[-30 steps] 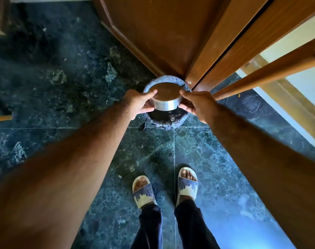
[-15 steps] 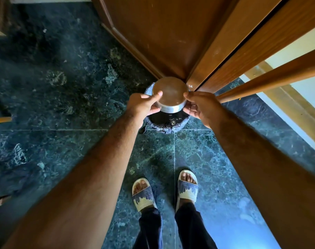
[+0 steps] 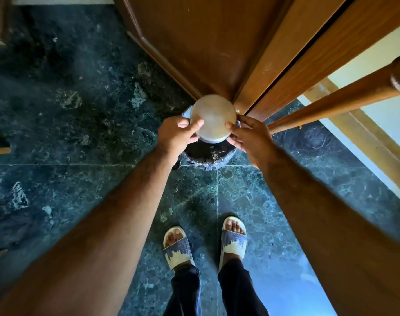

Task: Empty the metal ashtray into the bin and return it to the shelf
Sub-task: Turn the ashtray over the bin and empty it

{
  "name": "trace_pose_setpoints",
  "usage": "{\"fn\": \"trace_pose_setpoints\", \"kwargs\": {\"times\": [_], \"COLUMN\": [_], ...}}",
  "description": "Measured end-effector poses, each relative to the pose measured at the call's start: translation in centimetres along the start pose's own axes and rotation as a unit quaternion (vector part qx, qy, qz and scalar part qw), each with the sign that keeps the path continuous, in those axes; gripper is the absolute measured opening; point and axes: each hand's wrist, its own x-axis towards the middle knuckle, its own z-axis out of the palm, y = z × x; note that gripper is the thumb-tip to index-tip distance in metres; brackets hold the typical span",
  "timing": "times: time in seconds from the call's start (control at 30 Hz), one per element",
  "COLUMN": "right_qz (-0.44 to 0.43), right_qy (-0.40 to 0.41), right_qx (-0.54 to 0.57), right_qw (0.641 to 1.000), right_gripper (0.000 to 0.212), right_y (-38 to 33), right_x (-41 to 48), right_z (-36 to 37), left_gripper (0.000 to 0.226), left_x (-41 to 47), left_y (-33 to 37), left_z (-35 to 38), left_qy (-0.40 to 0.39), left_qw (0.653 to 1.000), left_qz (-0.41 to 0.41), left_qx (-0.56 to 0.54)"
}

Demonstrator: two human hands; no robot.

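Note:
The round metal ashtray (image 3: 213,118) is turned upside down, its flat base facing me, above the small dark bin (image 3: 208,156) on the floor. My left hand (image 3: 177,135) grips its left side and my right hand (image 3: 249,136) grips its right side. The bin has a dark liner with specks of debris inside; the ashtray hides its far rim. The shelf is not in view.
A brown wooden door (image 3: 194,42) and its frame (image 3: 285,58) stand right behind the bin. A wooden rail (image 3: 331,103) crosses at the right. The floor (image 3: 69,110) is dark green marble. My feet in sandals (image 3: 178,247) stand just below the bin.
Both hands have tipped the ashtray further over and moved it slightly away from me, so its base now faces up fully and more of the bin's near opening shows.

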Motion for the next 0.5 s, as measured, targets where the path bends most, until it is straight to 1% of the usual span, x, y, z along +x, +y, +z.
{"fn": "trace_pose_setpoints", "kwargs": {"times": [0.07,0.17,0.23,0.33,0.43,0.47,0.5], "right_qz": [0.017,0.016,0.026,0.023,-0.006,-0.017,-0.026], "right_qy": [-0.005,0.013,0.008,-0.011,-0.017,-0.022,-0.020], "right_qx": [-0.008,0.011,0.012,0.049,0.073,0.068,0.045], "right_qw": [1.000,1.000,1.000,0.998,0.997,0.997,0.998], "right_gripper": [0.043,0.041,0.042,0.028,0.026,0.028,0.031], "right_y": [1.1,1.9,2.5,2.6,1.6,1.2,0.8], "right_x": [-0.1,-0.1,-0.5,-1.3,-1.4,-1.4,-1.2], "right_z": [-0.6,-0.6,-0.7,-0.4,0.1,0.2,0.5], "left_gripper": [0.036,0.035,0.032,0.029,0.036,0.038,0.036], "left_x": [-0.6,-0.7,-0.9,-1.3,-1.2,-1.4,-1.3], "left_y": [-0.2,-0.8,-1.0,-0.6,-0.3,-0.2,-0.3], "left_z": [-0.1,0.0,-0.2,-0.4,-0.7,-0.5,-0.3], "left_qy": [-0.015,-0.016,-0.025,-0.028,0.009,0.016,0.021], "left_qw": [1.000,1.000,0.999,0.999,1.000,0.999,1.000], "left_qz": [-0.013,-0.012,-0.022,-0.012,0.019,0.030,0.021], "left_qx": [0.013,0.016,0.025,0.016,0.000,-0.002,0.005]}}
